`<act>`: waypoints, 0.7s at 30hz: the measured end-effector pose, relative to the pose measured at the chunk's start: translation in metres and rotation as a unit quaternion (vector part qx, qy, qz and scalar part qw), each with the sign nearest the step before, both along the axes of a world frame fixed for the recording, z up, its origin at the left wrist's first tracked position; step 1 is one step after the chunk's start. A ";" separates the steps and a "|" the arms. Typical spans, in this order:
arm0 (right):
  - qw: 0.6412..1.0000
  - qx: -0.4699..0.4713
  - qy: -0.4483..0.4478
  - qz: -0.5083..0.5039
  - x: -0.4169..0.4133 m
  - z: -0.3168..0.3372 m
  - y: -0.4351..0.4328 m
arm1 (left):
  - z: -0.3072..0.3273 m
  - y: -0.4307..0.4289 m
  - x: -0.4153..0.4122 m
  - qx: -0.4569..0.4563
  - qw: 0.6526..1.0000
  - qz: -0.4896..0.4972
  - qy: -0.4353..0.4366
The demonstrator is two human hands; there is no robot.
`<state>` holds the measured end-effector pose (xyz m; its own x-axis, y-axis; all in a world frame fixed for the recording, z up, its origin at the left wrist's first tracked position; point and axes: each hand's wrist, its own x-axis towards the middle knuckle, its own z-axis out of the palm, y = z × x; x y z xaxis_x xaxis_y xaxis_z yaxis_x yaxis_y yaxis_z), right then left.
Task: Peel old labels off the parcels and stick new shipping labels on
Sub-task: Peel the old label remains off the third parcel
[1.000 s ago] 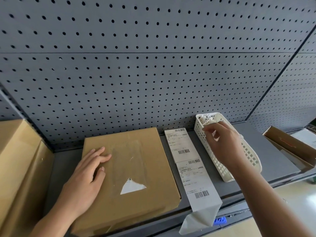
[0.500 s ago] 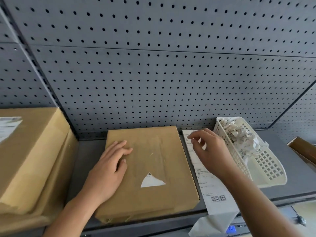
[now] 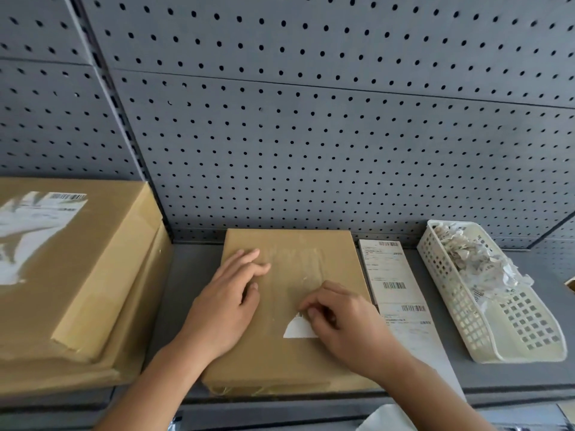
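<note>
Head view: the brown cardboard parcel (image 3: pixel 311 259) lies flat on the grey shelf (image 3: pixel 186 290). The left hand (image 3: pixel 227 306) rests open and flat on the parcel's left half, steadying it. The right hand (image 3: pixel 345 321), fingers curled, pinches the top edge of the white triangular label scrap (image 3: pixel 295 329) near the parcel's front. It is best peeled low and slowly, because thin paper tears. The smooth new labels (image 3: pixel 389 275) lie just right of the parcel.

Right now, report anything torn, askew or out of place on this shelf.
A torn white label scrap clings to the middle parcel, the right hand picking at it. The new label strip overhangs the shelf's front edge. The left box's label looks patchy, half torn.
</note>
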<state>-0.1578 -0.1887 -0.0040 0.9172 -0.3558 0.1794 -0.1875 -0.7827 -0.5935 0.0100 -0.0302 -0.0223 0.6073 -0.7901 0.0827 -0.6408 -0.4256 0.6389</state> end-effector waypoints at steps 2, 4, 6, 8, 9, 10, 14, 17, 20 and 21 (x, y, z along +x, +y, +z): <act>1.000 -0.019 -0.004 -0.017 0.001 -0.005 0.003 | 0.001 0.000 -0.001 0.000 1.000 0.000 0.000; 0.998 -0.049 -0.017 -0.033 0.001 -0.010 0.007 | 0.001 0.000 -0.001 -0.002 1.000 0.001 0.003; 0.996 -0.078 -0.028 -0.042 0.001 -0.013 0.013 | 0.001 0.000 -0.001 -0.002 1.000 -0.001 0.001; 0.994 -0.095 -0.034 -0.047 0.001 -0.014 0.016 | 0.001 0.000 -0.001 -0.003 1.000 -0.002 -0.001; 0.994 -0.097 -0.033 -0.048 0.001 -0.014 0.017 | 0.001 0.001 -0.001 -0.003 1.000 -0.001 -0.001; 0.994 -0.096 -0.032 -0.047 0.001 -0.014 0.017 | 0.000 0.001 -0.001 -0.005 1.000 -0.001 -0.001; 0.998 -0.043 -0.033 -0.035 -0.002 -0.010 0.016 | -0.001 0.000 0.000 -0.011 1.000 -0.001 -0.005; 0.998 -0.037 -0.037 -0.043 -0.002 -0.011 0.016 | -0.002 0.000 0.001 -0.017 1.000 -0.002 -0.007; 0.997 -0.067 -0.025 -0.038 0.000 -0.012 0.019 | -0.003 0.001 0.001 -0.015 1.000 -0.001 -0.005; 0.997 -0.063 -0.024 -0.037 0.000 -0.011 0.019 | -0.003 0.001 0.001 -0.013 1.000 0.000 -0.004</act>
<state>-0.1581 -0.1698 -0.0153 0.8791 -0.3934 0.2690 -0.2210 -0.8366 -0.5013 0.0109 -0.0295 -0.0248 0.6062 -0.7878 0.1088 -0.6464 -0.4084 0.6445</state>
